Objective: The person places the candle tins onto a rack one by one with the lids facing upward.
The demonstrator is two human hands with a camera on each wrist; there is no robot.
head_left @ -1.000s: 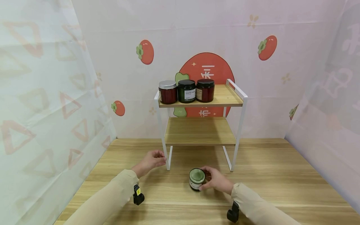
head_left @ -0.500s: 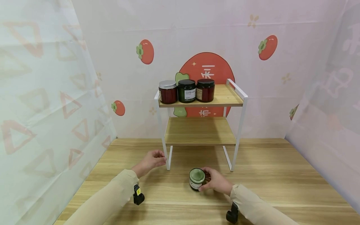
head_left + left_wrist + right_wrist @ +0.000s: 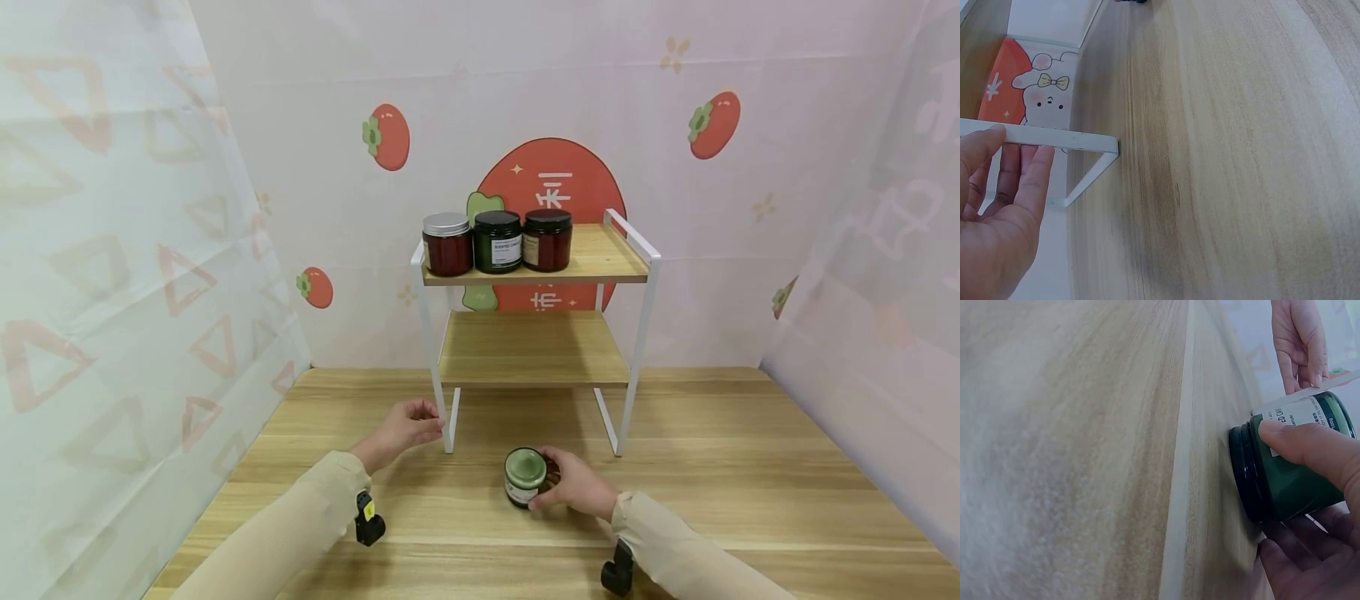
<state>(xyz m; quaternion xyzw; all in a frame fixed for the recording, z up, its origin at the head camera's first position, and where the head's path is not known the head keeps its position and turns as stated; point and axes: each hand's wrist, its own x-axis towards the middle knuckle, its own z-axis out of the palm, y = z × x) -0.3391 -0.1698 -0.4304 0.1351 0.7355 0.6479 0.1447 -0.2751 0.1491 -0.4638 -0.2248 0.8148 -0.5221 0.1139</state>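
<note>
My right hand (image 3: 577,485) grips a small green glass candle jar (image 3: 526,471), its thumb across the white label. The jar stands upside down on the table, black lid underneath and green base up; in the right wrist view the lid (image 3: 1249,472) faces the wood. My left hand (image 3: 401,432) pinches the front left leg (image 3: 1079,139) of a white-framed wooden shelf (image 3: 536,346) between thumb and fingers. On the top tier, at its left, three jars stand in a row: a dark red one with a silver lid (image 3: 448,248), a green one (image 3: 497,250) and a dark red one (image 3: 551,250) with black lids.
The shelf's front right leg (image 3: 630,392) stands on the wood-grain table (image 3: 720,467), behind the right hand. Printed cloth walls (image 3: 337,208) enclose the back and both sides. A black wrist camera (image 3: 369,521) sits on each sleeve.
The right wrist and sleeve have shifted very slightly left. The jar, the left hand and the shelf stay where they were.
</note>
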